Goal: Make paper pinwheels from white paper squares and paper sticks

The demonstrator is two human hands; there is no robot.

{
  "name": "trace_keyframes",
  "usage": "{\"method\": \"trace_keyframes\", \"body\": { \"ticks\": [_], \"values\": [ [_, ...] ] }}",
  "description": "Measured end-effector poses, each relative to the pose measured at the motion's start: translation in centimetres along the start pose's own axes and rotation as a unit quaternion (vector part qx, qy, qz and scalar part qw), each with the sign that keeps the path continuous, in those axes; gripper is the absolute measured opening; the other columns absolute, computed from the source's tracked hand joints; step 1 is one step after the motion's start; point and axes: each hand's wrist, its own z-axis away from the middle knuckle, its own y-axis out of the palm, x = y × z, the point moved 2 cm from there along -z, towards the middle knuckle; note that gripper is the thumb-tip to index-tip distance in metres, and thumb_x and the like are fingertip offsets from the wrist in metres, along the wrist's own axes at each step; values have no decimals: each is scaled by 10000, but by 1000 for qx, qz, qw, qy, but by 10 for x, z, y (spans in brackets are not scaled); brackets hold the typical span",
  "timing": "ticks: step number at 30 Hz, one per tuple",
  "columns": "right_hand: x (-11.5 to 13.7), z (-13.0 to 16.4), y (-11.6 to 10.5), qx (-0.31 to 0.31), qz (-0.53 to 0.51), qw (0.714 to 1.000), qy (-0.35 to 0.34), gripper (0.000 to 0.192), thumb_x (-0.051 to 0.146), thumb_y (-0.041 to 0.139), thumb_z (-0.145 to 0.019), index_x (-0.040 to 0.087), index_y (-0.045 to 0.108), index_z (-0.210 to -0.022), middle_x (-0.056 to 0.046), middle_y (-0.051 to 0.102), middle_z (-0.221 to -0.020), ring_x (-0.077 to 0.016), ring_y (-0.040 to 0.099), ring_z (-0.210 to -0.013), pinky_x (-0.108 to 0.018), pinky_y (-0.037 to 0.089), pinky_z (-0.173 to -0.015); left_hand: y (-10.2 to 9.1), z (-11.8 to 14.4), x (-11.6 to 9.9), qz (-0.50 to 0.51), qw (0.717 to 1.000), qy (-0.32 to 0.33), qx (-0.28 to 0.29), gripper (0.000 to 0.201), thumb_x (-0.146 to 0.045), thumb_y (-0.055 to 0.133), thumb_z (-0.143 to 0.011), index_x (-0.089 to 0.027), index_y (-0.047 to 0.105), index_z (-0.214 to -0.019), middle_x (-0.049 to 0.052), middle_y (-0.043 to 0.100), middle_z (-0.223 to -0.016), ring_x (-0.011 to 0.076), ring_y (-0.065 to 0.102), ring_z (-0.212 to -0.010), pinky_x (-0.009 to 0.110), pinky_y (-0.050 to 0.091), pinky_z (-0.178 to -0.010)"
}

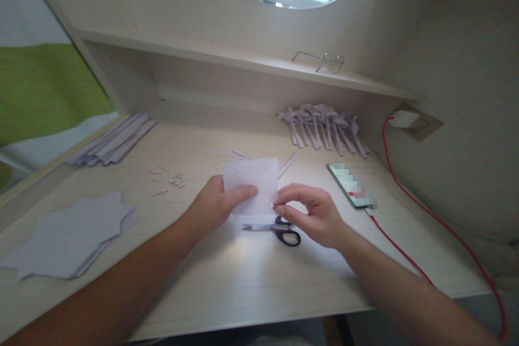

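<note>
With our left hand we hold a square white paper over the bench, thumb on top. Our right hand pinches a small thin thing at the paper's lower right corner, just behind the black-handled scissors.

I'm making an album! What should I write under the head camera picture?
Left hand holding white paper, right hand at its edge, black-handled scissors nearby on the desk.
</note>
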Motion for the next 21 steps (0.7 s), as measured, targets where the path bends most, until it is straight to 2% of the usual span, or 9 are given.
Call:
{"method": "trace_keyframes", "body": {
  "ticks": [11,21],
  "values": [
    [-12,2,3,-20,-23,997,65,49,204,753,-869,186,771,-911,-57,761,-861,-185,694,-786,-316,545,-723,-1,-2,6,-7,1000,-6,9,232,-322,758,-757,-148,784,-909,31,786,-829,202,686,-720,275,520,-663],
    [-12,4,4,-44,-52,994,83,57,183,764,-851,195,753,-905,-34,741,-837,-156,674,-761,-280,529,-692,0,-1,6,-26,1000,4,7,245,-324,742,-782,-141,785,-940,52,800,-899,220,701,-776,284,534,-695]
  ]
}}
